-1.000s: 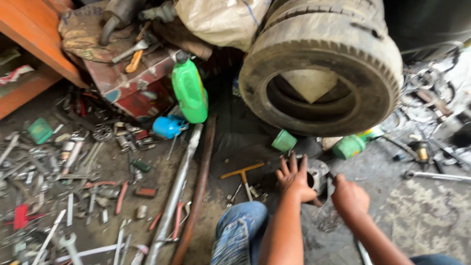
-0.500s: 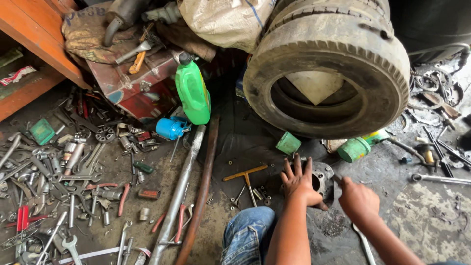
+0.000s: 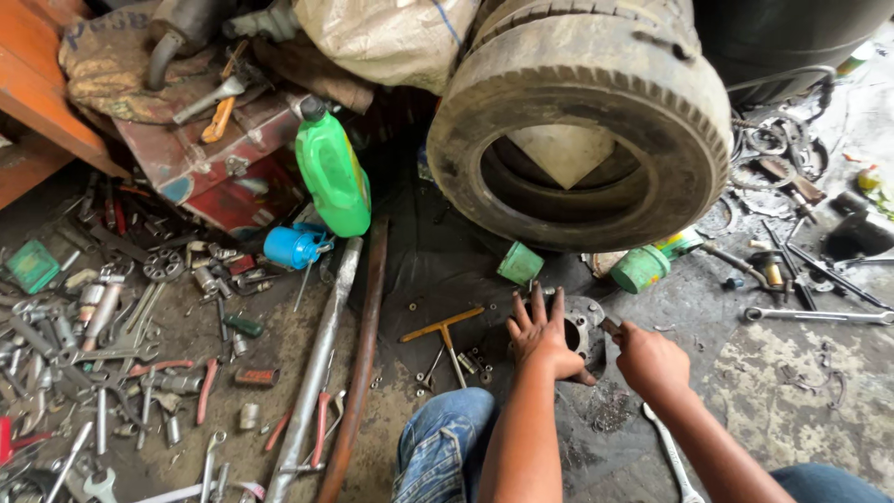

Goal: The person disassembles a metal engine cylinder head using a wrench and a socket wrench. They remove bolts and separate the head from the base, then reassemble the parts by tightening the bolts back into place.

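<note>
Now | left hand (image 3: 542, 337) splayed flat on flange (image 3: 579, 326) | right hand (image 3: 650, 360) clenched on tool, touching flange's right edge

Both hands work in a tight pocket of oily floor, hemmed in ahead by a worn tyre (image 3: 577, 121) and two green cups (image 3: 520, 263). A T-shaped wrench (image 3: 447, 333) and loose bolts (image 3: 470, 363) lie just left of the left hand (image 3: 542, 337); long metal bars (image 3: 321, 359) fence off the tool pile (image 3: 102, 345). Barer concrete (image 3: 792, 410) lies right of the right hand (image 3: 650, 361), past a spanner (image 3: 672, 456).
</note>
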